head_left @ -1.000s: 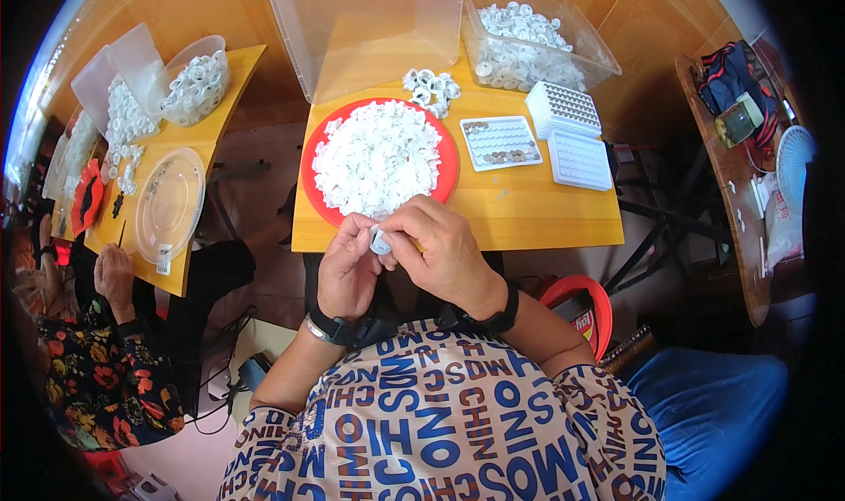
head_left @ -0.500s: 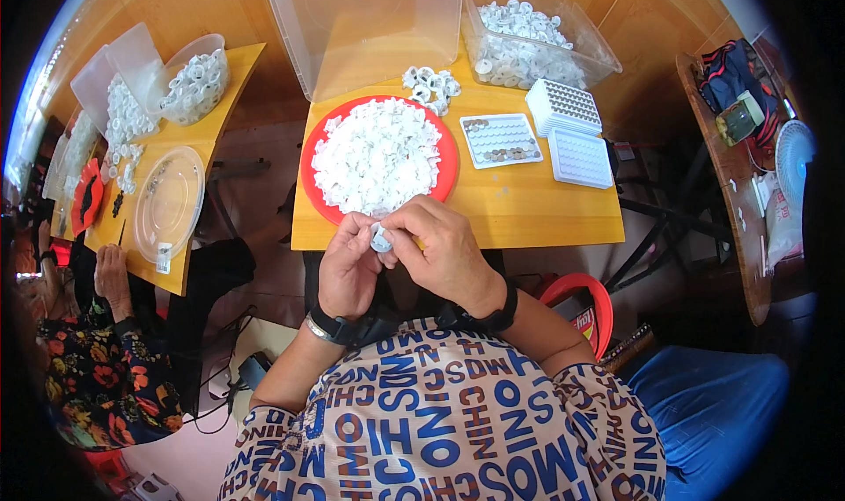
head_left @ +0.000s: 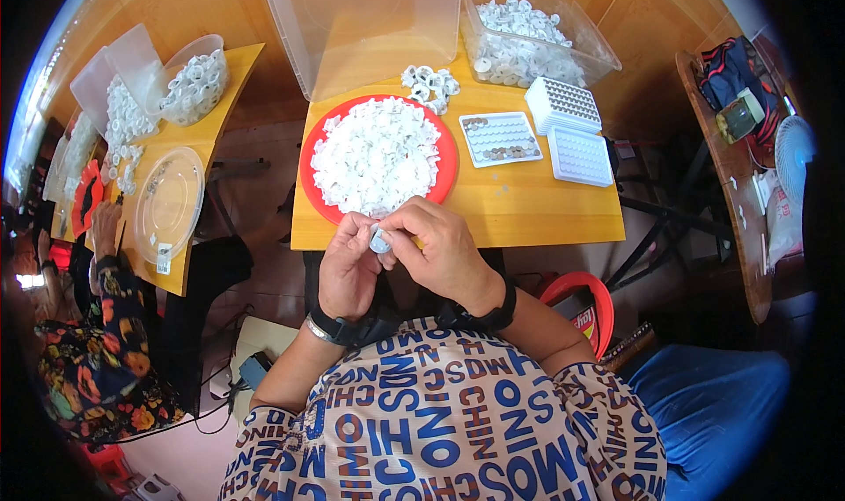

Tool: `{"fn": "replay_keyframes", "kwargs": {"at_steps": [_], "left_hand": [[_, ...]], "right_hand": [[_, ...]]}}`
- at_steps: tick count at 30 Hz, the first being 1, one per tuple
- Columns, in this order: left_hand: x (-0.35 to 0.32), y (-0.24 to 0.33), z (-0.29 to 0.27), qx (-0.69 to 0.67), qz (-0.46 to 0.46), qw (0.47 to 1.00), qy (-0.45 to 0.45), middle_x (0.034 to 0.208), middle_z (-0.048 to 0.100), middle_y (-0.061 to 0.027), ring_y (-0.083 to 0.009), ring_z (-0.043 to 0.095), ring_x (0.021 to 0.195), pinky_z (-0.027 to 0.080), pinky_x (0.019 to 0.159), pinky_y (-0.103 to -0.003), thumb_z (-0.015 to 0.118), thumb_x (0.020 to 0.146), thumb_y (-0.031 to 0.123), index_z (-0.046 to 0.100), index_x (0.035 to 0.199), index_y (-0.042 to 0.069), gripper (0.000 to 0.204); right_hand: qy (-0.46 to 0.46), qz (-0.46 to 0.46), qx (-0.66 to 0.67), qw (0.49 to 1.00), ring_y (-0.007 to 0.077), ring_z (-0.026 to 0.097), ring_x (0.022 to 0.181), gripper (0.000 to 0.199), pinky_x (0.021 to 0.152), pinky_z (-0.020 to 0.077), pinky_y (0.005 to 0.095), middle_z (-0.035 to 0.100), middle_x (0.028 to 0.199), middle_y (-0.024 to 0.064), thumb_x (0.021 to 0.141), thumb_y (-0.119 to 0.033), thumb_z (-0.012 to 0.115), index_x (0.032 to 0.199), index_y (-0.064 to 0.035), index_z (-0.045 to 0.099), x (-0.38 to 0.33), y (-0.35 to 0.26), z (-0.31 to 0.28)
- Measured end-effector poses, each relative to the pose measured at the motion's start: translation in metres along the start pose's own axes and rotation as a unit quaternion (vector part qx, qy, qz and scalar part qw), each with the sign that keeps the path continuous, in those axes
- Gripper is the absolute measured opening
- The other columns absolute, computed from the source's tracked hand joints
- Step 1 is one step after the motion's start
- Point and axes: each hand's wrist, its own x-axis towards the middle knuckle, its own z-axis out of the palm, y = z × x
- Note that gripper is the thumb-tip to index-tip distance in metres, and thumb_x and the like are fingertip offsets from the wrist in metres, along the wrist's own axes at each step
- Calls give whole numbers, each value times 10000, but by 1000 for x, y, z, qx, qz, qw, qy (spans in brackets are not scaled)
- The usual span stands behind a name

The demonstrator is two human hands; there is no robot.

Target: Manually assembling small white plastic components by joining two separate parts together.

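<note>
Just off the table's near edge, a small round white plastic part point(head_left: 380, 241) is pinched between my two hands. My left hand point(head_left: 349, 268) has its fingers closed on the part's left side. My right hand point(head_left: 443, 253) grips it from the right with thumb and forefinger; whether a smaller piece sits in those fingers is hidden. Right beyond my fingers, a red round tray point(head_left: 449, 162) bears a heap of small white plastic pieces point(head_left: 377, 153). To its right lies a white slotted tray point(head_left: 500, 138) with rows of small grey round pieces.
Stacked white trays point(head_left: 563, 107) stand at the right, with another white tray point(head_left: 581, 158) before them. Behind are a loose cluster of white ring parts point(head_left: 429, 87) and a clear bin point(head_left: 598, 57) of white parts. At left, a co-worker's hand point(head_left: 104, 228) works at another table point(head_left: 231, 83).
My hands and the white part stay almost in place. The co-worker's arm at the left has reached farther forward over the other table.
</note>
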Motion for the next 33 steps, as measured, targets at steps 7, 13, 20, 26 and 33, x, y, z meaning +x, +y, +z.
{"fn": "replay_keyframes", "kwargs": {"at_steps": [7, 13, 20, 26, 33], "left_hand": [[1, -1, -1, -1, 0, 1000, -3, 898, 611, -60, -130, 566, 737, 448, 675, -257, 481, 987, 225, 512, 998, 67, 162], [1, 2, -4, 4, 12, 1000, 3, 888, 607, -80, -152, 573, 718, 454, 660, -266, 510, 968, 261, 513, 1003, 56, 207], [5, 2, -7, -36, 11, 998, -41, 871, 613, -113, -198, 598, 749, 474, 670, -285, 509, 967, 269, 513, 1011, 37, 236], [6, 2, -8, -94, 7, 995, -42, 872, 615, -129, -212, 610, 749, 496, 672, -296, 497, 971, 271, 511, 1010, 30, 244], [7, 3, -8, -136, -5, 989, -58, 885, 617, -134, -214, 612, 760, 500, 674, -299, 466, 982, 272, 511, 1008, 29, 248]], "right_hand": [[20, 48, 66, 996, 219, 628, 698, 89, 619, 482, 297, 619, 812, 106, 836, -2, 621, 923, -10, 639, -3, 2, 4], [38, 86, 96, 991, 236, 633, 708, 106, 617, 486, 304, 642, 833, 127, 838, -18, 601, 922, -12, 664, -1, 12, -3], [4, 202, 229, 952, 120, 620, 713, 108, 637, 494, 254, 658, 832, 81, 862, -30, 612, 946, 20, 658, -4, 18, 2], [-53, 232, 359, 903, 73, 615, 776, 169, 713, 511, 213, 654, 844, 30, 869, -14, 630, 1031, 26, 650, -4, 17, -4], [-57, 178, 304, 934, 99, 617, 813, 180, 715, 501, 219, 644, 909, 40, 856, -6, 650, 1035, -6, 668, -2, 21, -6]]}}
